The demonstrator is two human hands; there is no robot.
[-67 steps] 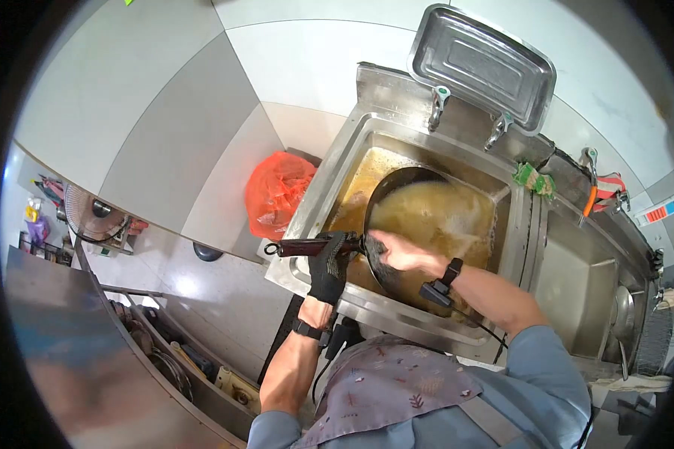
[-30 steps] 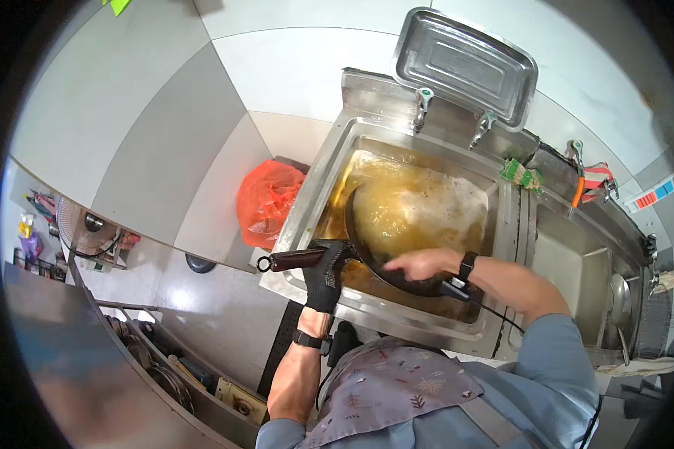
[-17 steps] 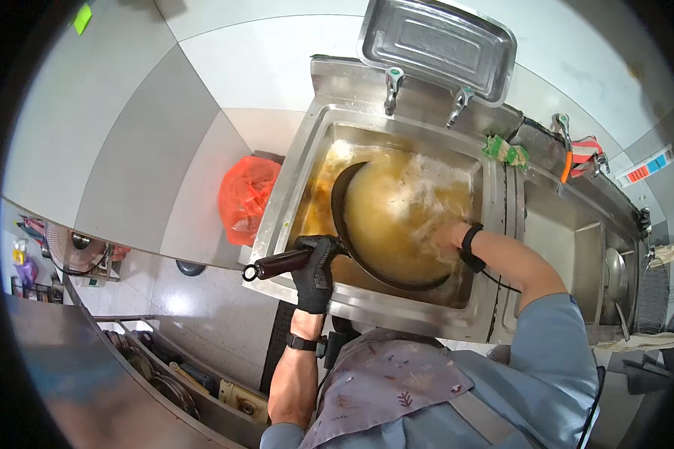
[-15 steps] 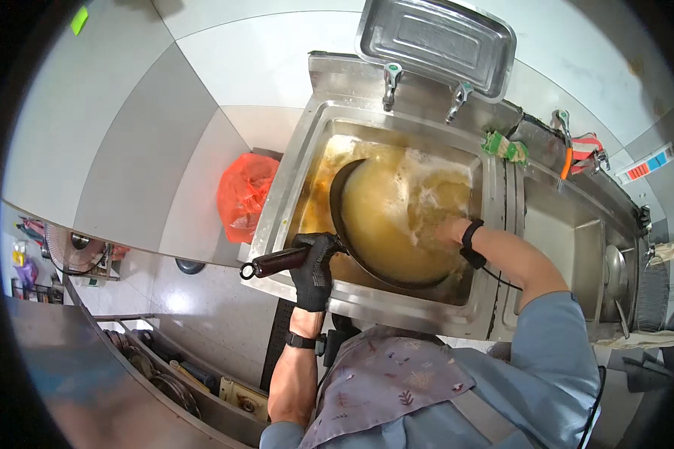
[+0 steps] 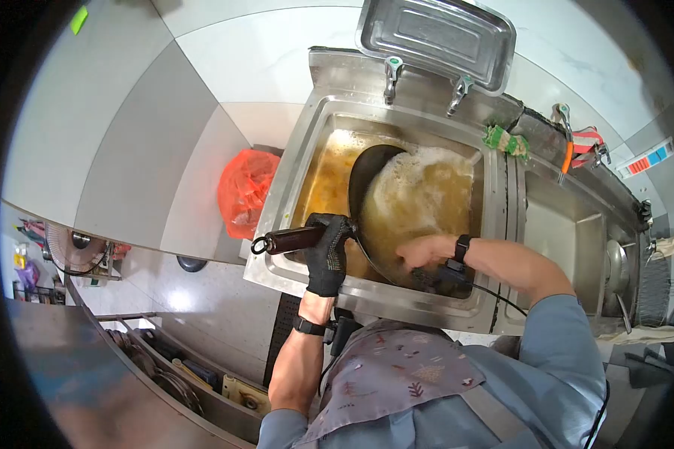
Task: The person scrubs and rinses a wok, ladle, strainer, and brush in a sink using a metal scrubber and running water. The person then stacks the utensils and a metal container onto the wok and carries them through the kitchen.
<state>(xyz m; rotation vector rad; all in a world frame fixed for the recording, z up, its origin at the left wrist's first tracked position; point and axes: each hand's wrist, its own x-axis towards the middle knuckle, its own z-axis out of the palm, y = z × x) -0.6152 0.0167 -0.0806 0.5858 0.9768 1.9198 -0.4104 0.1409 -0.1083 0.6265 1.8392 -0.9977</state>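
Note:
My left hand [image 5: 327,254], in a black glove, is wrapped round the dark brown handle [image 5: 292,239] of a large black pan [image 5: 365,176]. The pan is tilted in the left sink [image 5: 284,194], partly under murky yellowish water [image 5: 430,194] with foam on it. Bare and bent at the fingers, my right hand [image 5: 423,252] is at the pan's lower inner side. A dark scrubber-like thing [image 5: 424,280] shows just below its fingers; its shape is unclear.
Two taps [image 5: 392,78] and an upright metal tray [image 5: 442,37] stand behind the sink. A green sponge [image 5: 506,141] rests on the back ledge. To the right is a second basin [image 5: 558,232] with a ladle [image 5: 619,280]. An orange-red bag [image 5: 247,193] sits at the left.
My left hand has moved up and right with the handle, and the pan's near side now stands higher out of the water. My right hand has moved left and out of the water.

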